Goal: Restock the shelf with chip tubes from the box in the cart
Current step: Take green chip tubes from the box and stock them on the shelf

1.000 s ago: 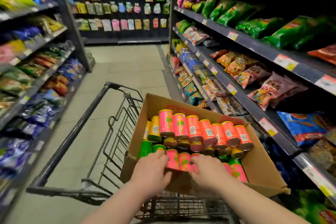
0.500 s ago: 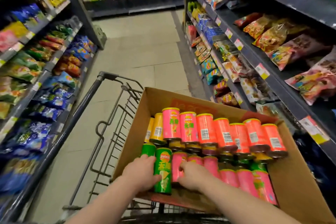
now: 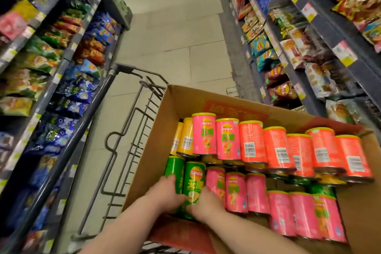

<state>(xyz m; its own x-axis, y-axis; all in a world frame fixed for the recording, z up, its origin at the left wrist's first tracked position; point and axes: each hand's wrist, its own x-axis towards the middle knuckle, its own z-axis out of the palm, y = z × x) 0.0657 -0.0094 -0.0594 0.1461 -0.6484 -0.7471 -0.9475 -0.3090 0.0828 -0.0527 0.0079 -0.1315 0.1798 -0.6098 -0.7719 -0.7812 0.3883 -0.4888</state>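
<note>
An open cardboard box [image 3: 156, 130] sits in a grey wire cart [image 3: 123, 130] and holds several chip tubes lying in rows: pink, orange, yellow and green. A green tube [image 3: 193, 179] lies at the near left of the box. My left hand [image 3: 165, 194] grips its left side, next to a second green tube [image 3: 174, 168]. My right hand [image 3: 206, 202] grips the lower right side of the same green tube, beside a pink tube [image 3: 215, 181]. The tube's bottom end is hidden by my fingers.
Snack shelves line the aisle on the left [image 3: 47, 80] and the right [image 3: 309, 51], packed with bags. A tiled floor [image 3: 175, 43] runs ahead between them. The cart's handle bar [image 3: 86, 130] slants along the left.
The view has tipped further down and closer to the box. Both hands have closed in around the near green tube, which was half hidden among the tubes a second ago.
</note>
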